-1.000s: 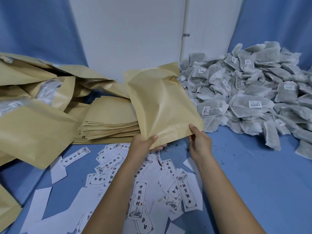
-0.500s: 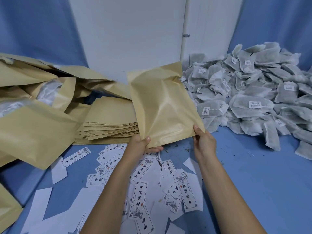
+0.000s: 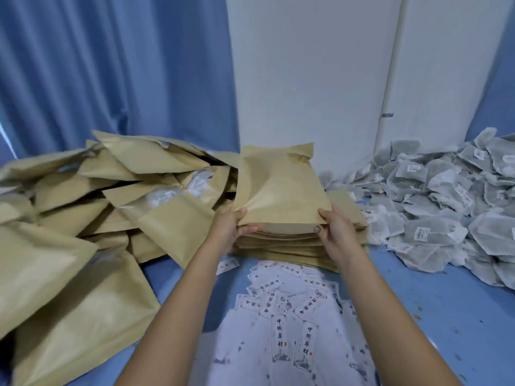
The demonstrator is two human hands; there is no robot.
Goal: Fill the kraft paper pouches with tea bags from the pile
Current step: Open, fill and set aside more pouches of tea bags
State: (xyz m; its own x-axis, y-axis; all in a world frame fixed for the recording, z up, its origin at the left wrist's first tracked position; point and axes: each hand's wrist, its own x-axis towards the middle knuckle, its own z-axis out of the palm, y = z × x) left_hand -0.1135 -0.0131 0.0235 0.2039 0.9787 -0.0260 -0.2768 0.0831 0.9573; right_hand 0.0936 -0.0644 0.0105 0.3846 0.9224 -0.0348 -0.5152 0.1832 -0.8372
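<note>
Tan kraft paper pouch (image 3: 278,190) held tilted above flat stack of empty tan pouches (image 3: 292,247). Left hand (image 3: 232,227) and right hand (image 3: 333,228) each pinch one near corner. Pile of grey-white mesh tea bags (image 3: 446,213) lies right, apart. Judgement: grip firmly, mouth upward, carry pouch to pile.

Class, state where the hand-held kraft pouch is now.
Head view, centre: the pouch is gripped at its lower corners by the left hand and right hand, above the flat pouch stack.

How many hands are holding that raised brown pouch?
2: the left hand grips the pouch at its bottom left corner, the right hand at its bottom right.
</note>
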